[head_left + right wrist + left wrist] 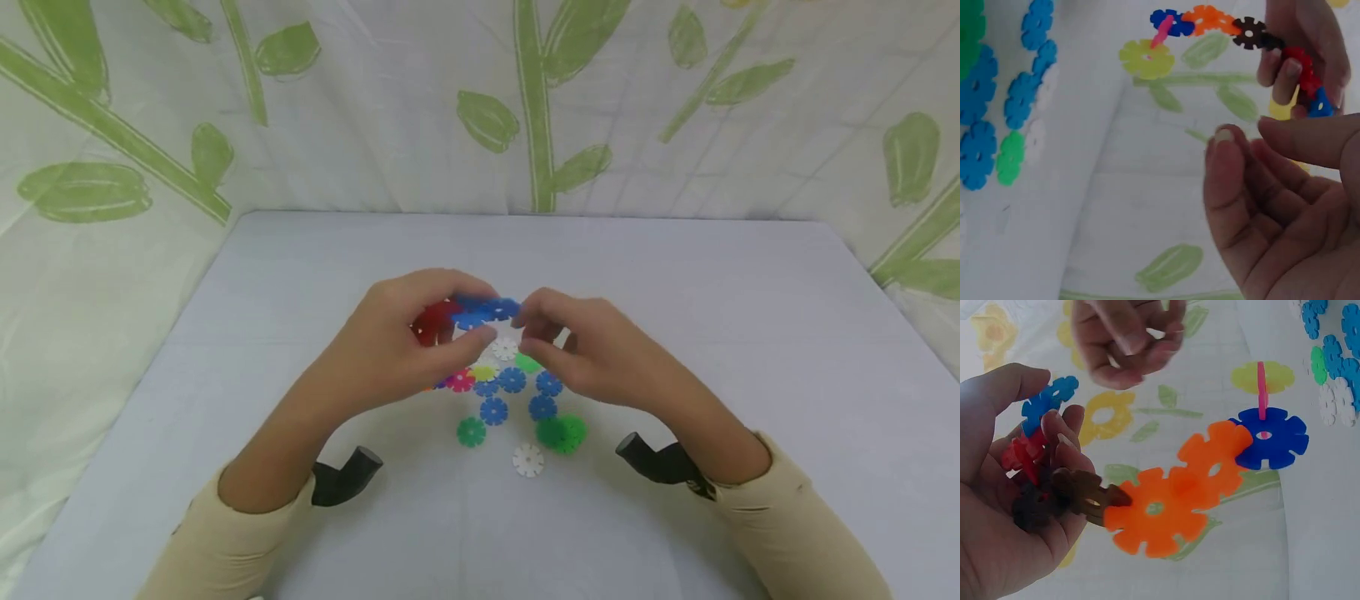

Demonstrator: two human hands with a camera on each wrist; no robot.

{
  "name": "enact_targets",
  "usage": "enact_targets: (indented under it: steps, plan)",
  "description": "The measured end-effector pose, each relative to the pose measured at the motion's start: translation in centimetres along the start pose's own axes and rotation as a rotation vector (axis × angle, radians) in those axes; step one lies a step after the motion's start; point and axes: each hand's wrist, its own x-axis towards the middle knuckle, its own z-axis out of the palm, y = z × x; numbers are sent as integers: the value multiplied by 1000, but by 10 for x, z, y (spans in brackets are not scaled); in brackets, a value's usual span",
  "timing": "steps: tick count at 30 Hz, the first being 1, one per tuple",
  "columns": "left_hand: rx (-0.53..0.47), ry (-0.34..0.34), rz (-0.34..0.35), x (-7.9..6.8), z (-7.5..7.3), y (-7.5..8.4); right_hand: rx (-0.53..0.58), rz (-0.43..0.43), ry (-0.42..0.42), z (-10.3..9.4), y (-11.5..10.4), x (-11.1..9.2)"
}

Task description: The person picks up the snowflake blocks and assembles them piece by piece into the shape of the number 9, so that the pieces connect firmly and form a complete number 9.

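Note:
My left hand point(393, 350) grips a chain of notched plastic discs slotted together. In the left wrist view its blue discs point(1038, 409) rise beside the fingers, and red discs point(1025, 450) lie against the palm. From the lower fingers hang black-brown discs, orange discs point(1138, 528), a dark blue disc point(1285, 447), a pink disc seen edge-on and a yellow disc point(1244, 378). Beside the blue end, my right hand point(600, 354) is raised with loosely bent fingers. The right wrist view shows nothing between its fingertips, apart from the chain.
Below the hands, several loose discs lie on the white table point(405, 533): blue discs point(493, 419), a green disc point(467, 439), bright green discs point(574, 443) and a white disc point(521, 469). A curtain with leaf prints point(375, 150) hangs behind the table.

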Motion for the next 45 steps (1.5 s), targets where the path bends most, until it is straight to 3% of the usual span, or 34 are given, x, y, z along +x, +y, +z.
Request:
enact_targets:
  steps: [4,8,13,22,31,37,41,45]
  plan:
    - [4,15,-23,-1,-1,2,-145,162,-245,6,17,3]
    - [-3,32,-10,-1,0,1,-274,272,-460,15,25,4]
    - [-23,46,4,-1,0,1,-362,334,-595,21,28,4]
    - [-17,79,33,0,-3,0,-326,338,-610,27,33,6]
    - [11,114,15,0,-5,-1,-251,332,-628,26,40,7]
    - [46,123,-2,-1,-5,-2,-142,246,-632,15,40,5]
    - [62,123,-4,-1,-6,-2,-142,193,-531,4,36,6]
    - [64,125,11,0,-6,-3,-133,74,-305,-8,34,5]
